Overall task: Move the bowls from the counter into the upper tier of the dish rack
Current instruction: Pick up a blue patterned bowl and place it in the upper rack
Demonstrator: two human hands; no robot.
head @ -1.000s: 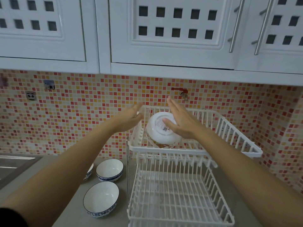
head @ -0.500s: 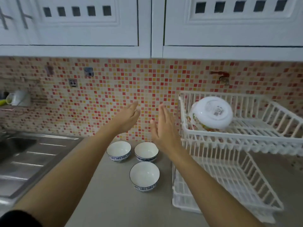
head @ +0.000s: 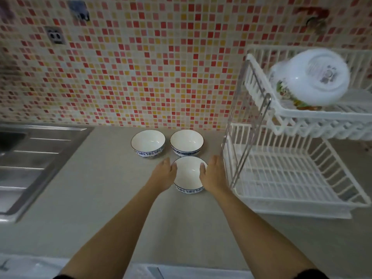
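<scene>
Three white bowls with blue patterned bands stand upright on the grey counter. The nearest bowl sits between my hands: my left hand presses its left side and my right hand its right side. It still rests on the counter. Behind it stand the back left bowl and the back right bowl. A larger white bowl with a floral rim lies tipped in the upper tier of the white dish rack at the right.
The rack's lower tier stands just right of my right hand, with a metal upright close by. A steel sink takes the left side. Mosaic tiles with a socket cover the back wall.
My hands left the floral bowl in the upper tier, swung left and dropped onto the nearest counter bowl. The view tilted down and left.
</scene>
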